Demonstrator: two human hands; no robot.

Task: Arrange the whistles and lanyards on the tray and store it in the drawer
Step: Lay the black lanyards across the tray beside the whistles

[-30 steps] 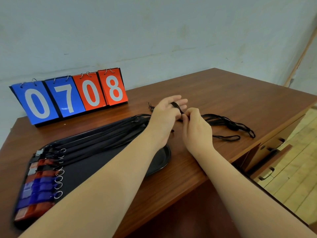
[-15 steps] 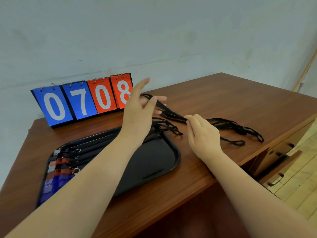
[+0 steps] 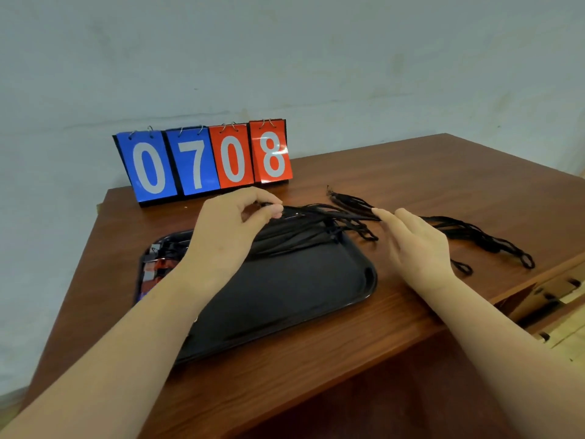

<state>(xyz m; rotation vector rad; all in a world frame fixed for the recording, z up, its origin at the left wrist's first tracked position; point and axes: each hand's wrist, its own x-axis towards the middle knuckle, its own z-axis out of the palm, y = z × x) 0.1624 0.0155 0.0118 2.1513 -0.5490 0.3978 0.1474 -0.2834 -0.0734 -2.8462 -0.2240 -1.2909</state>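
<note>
A black tray (image 3: 285,299) lies on the wooden desk. Red, blue and grey whistles (image 3: 155,270) line its left end, mostly hidden by my left forearm. Black lanyards (image 3: 304,226) run from them across the tray's far side. My left hand (image 3: 228,229) pinches one lanyard strand near the tray's far rim. A loose bundle of black lanyards (image 3: 474,236) trails over the desk to the right of the tray. My right hand (image 3: 414,242) hovers over that bundle with fingers spread, its fingertips touching the strands.
A flip scoreboard (image 3: 205,160) showing 0708 stands at the back of the desk (image 3: 411,172) against the wall. At the right, below the desk edge, a drawer (image 3: 550,299) stands partly open, with wooden floor beyond.
My left hand has lowered the lanyard strand from above the scoreboard down onto the tray's far side. My right hand has opened and let go of the bundle.
</note>
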